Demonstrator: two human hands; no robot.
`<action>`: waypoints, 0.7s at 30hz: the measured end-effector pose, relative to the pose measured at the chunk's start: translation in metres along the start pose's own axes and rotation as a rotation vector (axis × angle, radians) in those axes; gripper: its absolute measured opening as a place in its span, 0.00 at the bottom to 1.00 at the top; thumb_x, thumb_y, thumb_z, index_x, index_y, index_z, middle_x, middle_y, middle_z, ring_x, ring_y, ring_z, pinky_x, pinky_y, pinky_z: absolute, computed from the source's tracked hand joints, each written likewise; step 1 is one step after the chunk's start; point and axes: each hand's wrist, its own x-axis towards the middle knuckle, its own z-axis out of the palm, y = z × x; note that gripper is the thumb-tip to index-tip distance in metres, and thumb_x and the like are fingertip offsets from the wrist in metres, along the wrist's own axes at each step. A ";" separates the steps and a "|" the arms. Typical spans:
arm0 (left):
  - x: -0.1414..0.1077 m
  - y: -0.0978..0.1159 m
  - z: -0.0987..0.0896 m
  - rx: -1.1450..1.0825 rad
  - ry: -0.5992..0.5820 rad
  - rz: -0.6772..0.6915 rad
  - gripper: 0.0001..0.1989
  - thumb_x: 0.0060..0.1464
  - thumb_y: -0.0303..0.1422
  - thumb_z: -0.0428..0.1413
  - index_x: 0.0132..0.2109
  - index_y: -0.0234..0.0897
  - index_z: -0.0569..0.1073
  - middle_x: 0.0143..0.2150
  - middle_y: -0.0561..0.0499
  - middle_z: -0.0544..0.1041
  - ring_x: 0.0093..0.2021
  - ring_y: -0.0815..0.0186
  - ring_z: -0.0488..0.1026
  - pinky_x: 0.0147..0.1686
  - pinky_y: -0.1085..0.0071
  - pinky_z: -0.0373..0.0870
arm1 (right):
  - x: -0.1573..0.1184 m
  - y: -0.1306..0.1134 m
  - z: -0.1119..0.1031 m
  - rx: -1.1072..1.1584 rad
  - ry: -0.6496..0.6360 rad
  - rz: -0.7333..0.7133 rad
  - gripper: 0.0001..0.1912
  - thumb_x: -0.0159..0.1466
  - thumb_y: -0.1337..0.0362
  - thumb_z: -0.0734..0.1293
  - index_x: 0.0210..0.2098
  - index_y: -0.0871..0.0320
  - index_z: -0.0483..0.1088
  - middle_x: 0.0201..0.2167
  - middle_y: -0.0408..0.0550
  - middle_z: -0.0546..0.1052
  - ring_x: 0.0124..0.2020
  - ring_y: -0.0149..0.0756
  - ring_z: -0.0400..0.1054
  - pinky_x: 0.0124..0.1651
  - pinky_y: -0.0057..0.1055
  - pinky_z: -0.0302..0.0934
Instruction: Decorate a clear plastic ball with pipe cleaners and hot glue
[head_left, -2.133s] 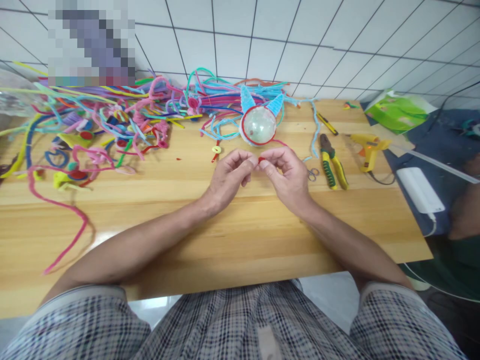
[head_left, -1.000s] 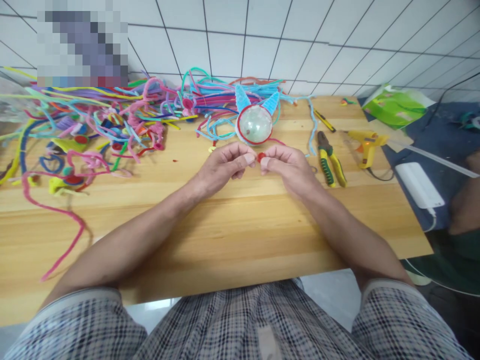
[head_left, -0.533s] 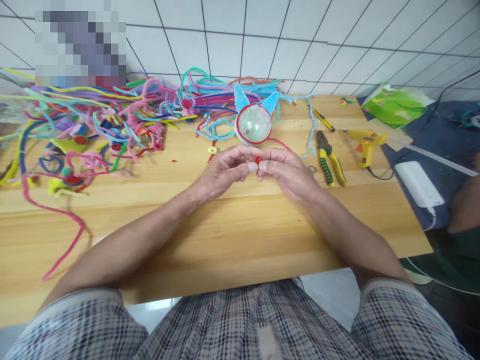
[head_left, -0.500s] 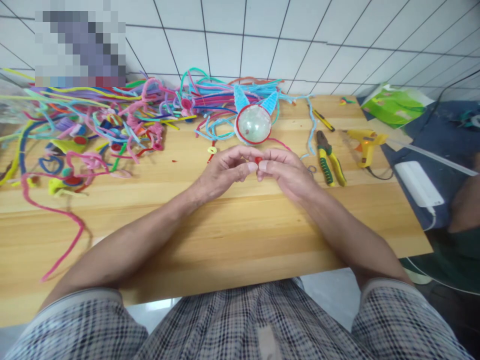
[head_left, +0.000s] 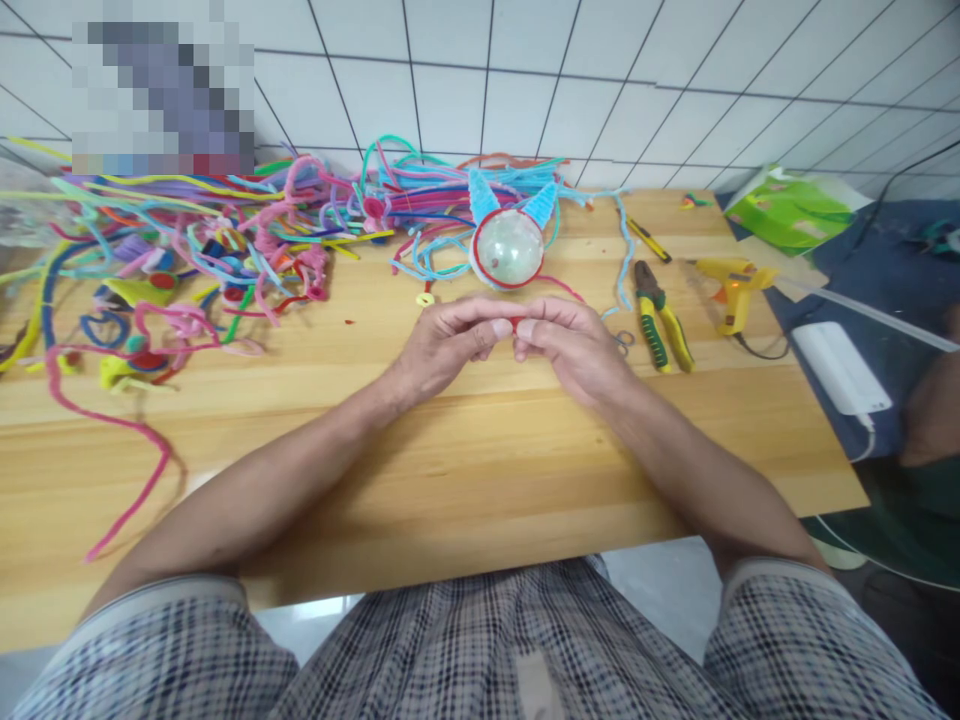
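Note:
My left hand (head_left: 454, 345) and my right hand (head_left: 574, 345) meet above the middle of the table, fingertips almost touching. Between their thumbs and forefingers both pinch a small red piece (head_left: 515, 323), possibly pipe cleaner; the fingers hide most of it. Just beyond the hands sits a clear ball (head_left: 511, 248) with a red rim and two blue fuzzy ears (head_left: 481, 197). A small yellow ring-shaped piece (head_left: 424, 299) lies beyond my left hand. Close to my right hand, a small grey ring-shaped item (head_left: 624, 342) rests on the wood.
Pliers (head_left: 664, 318), a utility knife (head_left: 649, 237) and a yellow glue gun (head_left: 733, 288) lie to the right, near a white power box (head_left: 840, 367). Tangled pipe cleaners (head_left: 262, 225) cover the back left. Another person's arm (head_left: 934, 410) shows at the right edge.
Both hands stay in place, still pinching the red piece. Less of the red shows between the fingertips now, and my left fingers have shifted slightly.

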 end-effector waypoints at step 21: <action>-0.003 -0.012 0.001 0.225 0.129 0.249 0.19 0.67 0.47 0.72 0.60 0.48 0.87 0.44 0.51 0.86 0.26 0.75 0.65 0.27 0.75 0.65 | -0.003 0.001 0.009 0.119 0.072 -0.020 0.14 0.57 0.54 0.84 0.29 0.52 0.78 0.25 0.37 0.77 0.28 0.29 0.67 0.37 0.31 0.63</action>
